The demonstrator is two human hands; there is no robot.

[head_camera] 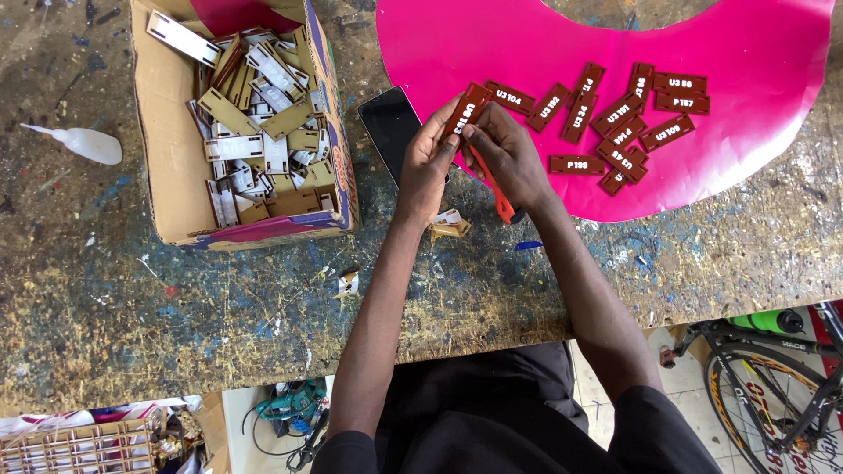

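I watched the left hand [428, 162] pinch a brown tag [466, 111], long axis tilted up-right, while the touching right hand [509, 154] gripped an orange cutter [493, 187] just below.

Approx 13 brown tags [615, 114] lie on the pink sheet [755, 53], plus 1 more tag [465, 110] held just left of it. Left of the sheet: 1 phone [389, 123], 1 cardboard box [167, 158] w/ too many pcs to count, 1 glue bottle [88, 143].
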